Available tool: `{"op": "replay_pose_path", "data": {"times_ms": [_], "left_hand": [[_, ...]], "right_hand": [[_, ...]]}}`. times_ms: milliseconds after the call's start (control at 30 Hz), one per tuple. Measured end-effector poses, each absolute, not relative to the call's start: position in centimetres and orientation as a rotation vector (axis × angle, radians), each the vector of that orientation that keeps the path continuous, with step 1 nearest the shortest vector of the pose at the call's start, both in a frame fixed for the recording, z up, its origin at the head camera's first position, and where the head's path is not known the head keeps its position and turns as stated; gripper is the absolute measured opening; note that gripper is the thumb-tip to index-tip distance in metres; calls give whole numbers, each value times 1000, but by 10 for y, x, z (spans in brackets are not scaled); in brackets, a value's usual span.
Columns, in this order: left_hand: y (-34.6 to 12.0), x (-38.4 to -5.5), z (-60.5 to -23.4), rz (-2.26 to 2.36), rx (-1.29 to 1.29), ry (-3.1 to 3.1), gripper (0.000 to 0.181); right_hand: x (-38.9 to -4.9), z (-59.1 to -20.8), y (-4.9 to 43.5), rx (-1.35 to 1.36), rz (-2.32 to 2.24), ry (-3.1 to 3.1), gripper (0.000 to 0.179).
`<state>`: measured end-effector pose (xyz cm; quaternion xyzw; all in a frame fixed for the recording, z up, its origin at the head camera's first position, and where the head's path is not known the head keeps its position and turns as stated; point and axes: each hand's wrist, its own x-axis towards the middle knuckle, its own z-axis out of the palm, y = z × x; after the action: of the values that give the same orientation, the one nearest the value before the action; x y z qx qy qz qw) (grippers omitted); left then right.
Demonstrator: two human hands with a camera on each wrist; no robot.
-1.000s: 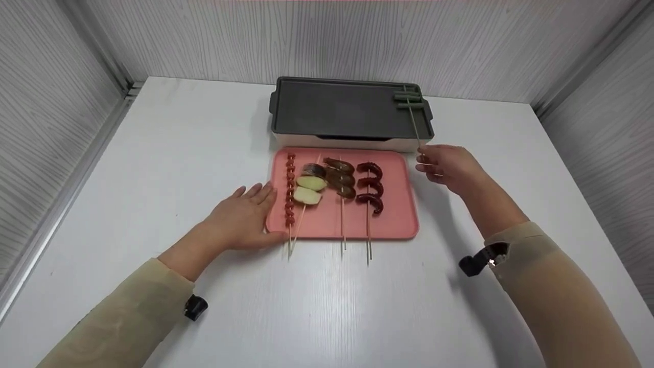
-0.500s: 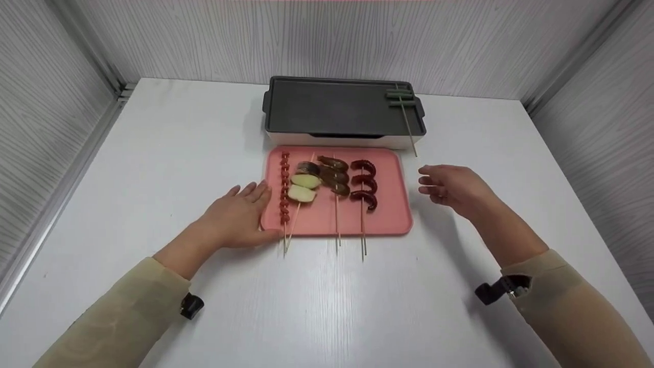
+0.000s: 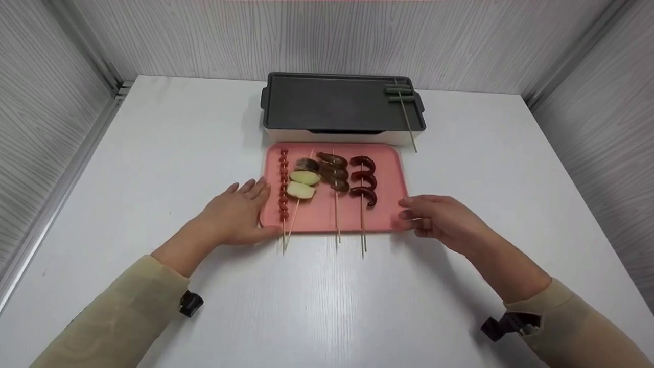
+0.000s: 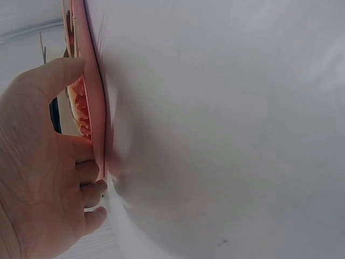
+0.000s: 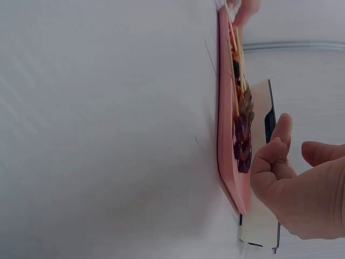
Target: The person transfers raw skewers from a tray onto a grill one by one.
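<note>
A pink tray (image 3: 317, 222) lies in front of the griddle (image 3: 327, 102). On it, left to right, are skewers of small red pieces (image 3: 284, 189), pale slices (image 3: 301, 191) below a dark-skinned piece, brown curved pieces (image 3: 334, 171), and dark red tentacle-like curls (image 3: 364, 179). My left hand (image 3: 232, 217) rests at the tray's left edge, fingers extended; the left wrist view shows its thumb on the rim. My right hand (image 3: 444, 220) reaches over the tray's front right corner, fingers loosely bent, holding nothing. A skewer of green sticks (image 3: 400, 94) lies on the griddle's right end.
The griddle has a black plate over a light base, close behind the tray. Its green skewer's stick (image 3: 411, 135) juts past the front rim. Several skewer sticks overhang the tray's front edge. Wood-grain panels (image 3: 327, 36) enclose the white table (image 3: 317, 306) at the back and sides.
My right hand has let go of the green skewer's stick and moved down toward the tray's front right corner. The green skewer stays on the griddle. My left hand keeps its place at the tray.
</note>
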<state>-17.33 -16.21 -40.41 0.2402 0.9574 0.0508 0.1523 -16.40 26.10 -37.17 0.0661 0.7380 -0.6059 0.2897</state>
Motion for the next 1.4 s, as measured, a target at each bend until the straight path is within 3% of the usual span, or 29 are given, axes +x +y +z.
{"op": "replay_pose_path", "data": {"times_ms": [467, 1400], "left_hand": [[-161, -174, -404, 127, 687, 2754, 103], [-162, -172, -405, 152, 685, 2762, 103]], "right_hand": [[-149, -397, 229, 120, -1570, 1890, 45], [-148, -406, 207, 131, -1593, 1785, 40]]}}
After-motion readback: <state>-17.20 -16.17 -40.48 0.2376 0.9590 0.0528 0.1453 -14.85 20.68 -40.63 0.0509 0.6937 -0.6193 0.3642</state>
